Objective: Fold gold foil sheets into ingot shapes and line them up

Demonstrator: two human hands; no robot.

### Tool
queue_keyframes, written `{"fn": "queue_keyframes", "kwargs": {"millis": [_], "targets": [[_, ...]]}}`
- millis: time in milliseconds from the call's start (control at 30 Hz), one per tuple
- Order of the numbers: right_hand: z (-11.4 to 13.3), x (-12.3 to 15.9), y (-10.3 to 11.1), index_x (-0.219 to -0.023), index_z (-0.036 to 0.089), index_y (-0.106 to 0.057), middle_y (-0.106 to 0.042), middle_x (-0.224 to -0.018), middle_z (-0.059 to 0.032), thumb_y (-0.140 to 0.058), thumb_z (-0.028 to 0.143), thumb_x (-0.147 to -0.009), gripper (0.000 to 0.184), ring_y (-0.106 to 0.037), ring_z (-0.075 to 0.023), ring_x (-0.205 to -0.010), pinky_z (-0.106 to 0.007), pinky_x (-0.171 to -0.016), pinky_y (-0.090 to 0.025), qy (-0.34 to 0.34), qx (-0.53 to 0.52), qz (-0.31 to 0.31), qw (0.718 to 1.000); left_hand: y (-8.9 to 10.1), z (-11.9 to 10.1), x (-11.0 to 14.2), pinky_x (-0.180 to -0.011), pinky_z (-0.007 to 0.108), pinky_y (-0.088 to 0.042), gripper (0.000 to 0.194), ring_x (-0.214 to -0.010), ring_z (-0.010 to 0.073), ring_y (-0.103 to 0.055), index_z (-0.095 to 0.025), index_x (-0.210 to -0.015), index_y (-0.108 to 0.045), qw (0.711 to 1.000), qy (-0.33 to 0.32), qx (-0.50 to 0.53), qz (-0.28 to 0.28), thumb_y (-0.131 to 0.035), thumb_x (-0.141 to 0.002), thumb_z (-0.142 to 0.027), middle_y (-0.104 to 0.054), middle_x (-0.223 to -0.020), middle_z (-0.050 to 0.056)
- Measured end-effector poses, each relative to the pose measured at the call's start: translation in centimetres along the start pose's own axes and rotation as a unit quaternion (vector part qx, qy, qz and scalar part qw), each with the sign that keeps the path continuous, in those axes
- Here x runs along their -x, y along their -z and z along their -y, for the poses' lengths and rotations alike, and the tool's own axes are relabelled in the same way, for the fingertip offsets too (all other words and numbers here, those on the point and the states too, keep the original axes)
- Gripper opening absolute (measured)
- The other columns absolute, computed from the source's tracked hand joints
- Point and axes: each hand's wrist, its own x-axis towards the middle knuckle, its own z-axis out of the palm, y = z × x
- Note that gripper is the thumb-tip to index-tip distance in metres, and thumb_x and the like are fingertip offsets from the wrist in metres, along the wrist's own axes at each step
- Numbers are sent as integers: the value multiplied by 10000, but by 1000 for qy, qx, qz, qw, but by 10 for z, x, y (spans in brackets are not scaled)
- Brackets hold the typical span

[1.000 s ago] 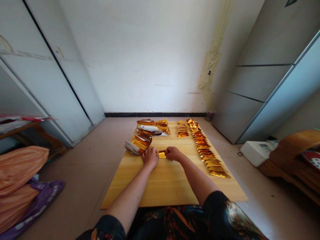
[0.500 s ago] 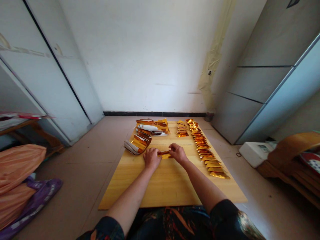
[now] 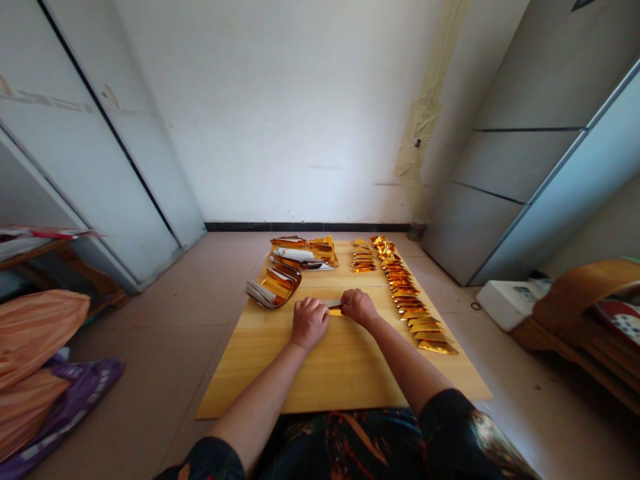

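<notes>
Between my two hands, just above the wooden board [image 3: 280, 380], is a small piece of gold foil paper [image 3: 335, 310] with a pale strip along its top. My left hand [image 3: 310, 320] grips its left end with the fingers curled. At its right end, my right hand [image 3: 359, 307] pinches the piece. Both hands partly cover it. Left of my hands lies a curled stack of gold foil sheets [image 3: 277, 283]. On the right runs a long row of folded gold foil pieces [image 3: 413, 303], overlapping one another.
A shorter row of folded foil pieces [image 3: 363, 257] lies at the back of the board. More foil sheets and wrapping [image 3: 305, 253] are at the back left. An orange bag [image 3: 40, 333] and a purple bag [image 3: 85, 400] are on the left; a white box [image 3: 507, 303] stands right.
My left hand has shifted right, closer to my right hand. The foil piece between them shows a shorter stretch and now a pale strip on top. The camera view has moved slightly.
</notes>
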Motion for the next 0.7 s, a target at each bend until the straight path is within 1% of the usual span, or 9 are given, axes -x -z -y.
{"fn": "queue_keyframes", "kwargs": {"millis": [67,167,267,367,433,533,600,700], "targets": [[-1,0,0,-819,217,-668,-668,-811,-11,-586,168,-738,125,-561,-143,-778,-209,-672,-359,-18,-32,6,999,0,0,0,-871,391,-303,151,-1021,234,-478,-253,-930,-644,1000,-16,-3,10,-532,-829,-256,-625,-999,60],[-3,-1,0,-791,215,-652,-652,-735,24,-581,166,-732,105,-551,-116,-684,-189,-609,-348,-29,-108,16,994,1,-1,-1,-868,392,-303,264,-1061,245,-462,-272,-1065,-609,1000,-5,-12,8,-572,-803,-256,-608,-1074,61],[-2,-1,1,-735,195,-632,-625,-671,45,-592,128,-687,92,-528,-99,-627,-178,-572,-340,-25,-168,23,985,5,-2,-1,-865,391,-302,317,-1053,245,-460,-286,-1133,-576,1000,6,-17,6,-561,-817,-262,-597,-1063,64],[0,0,3,-715,182,-612,-606,-653,50,-589,104,-667,94,-516,-93,-613,-173,-568,-349,-9,-205,18,979,8,-4,-1,-851,390,-301,281,-1030,241,-462,-301,-1116,-583,1000,-3,-25,8,-532,-841,-274,-593,-1020,57],[2,1,5,-717,183,-600,-597,-652,52,-585,100,-670,97,-518,-92,-615,-168,-569,-361,6,-225,16,974,9,-4,-1,-846,387,-300,253,-1028,243,-458,-299,-1079,-597,999,-7,-30,14,-542,-833,-267,-591,-1012,57],[6,3,7,-725,183,-588,-596,-660,52,-586,70,-655,133,-529,-90,-618,-164,-572,-375,28,-230,18,973,9,-6,-2,-841,386,-297,247,-1025,249,-454,-285,-1064,-599,999,-1,-32,14,-555,-822,-264,-587,-1016,67],[8,4,9,-773,186,-591,-611,-682,51,-599,61,-648,177,-545,-92,-628,-165,-580,-385,38,-224,15,974,9,-8,-2,-842,390,-295,255,-1020,252,-453,-287,-1089,-590,1000,0,-29,11,-532,-841,-282,-586,-1004,72],[12,6,12,-919,195,-592,-647,-732,42,-626,77,-657,290,-580,-103,-657,-173,-603,-408,35,-223,18,974,9,-12,-3,-856,393,-286,252,-1022,249,-446,-300,-1103,-587,999,7,-25,18,-490,-871,-297,-586,-992,73]]}}
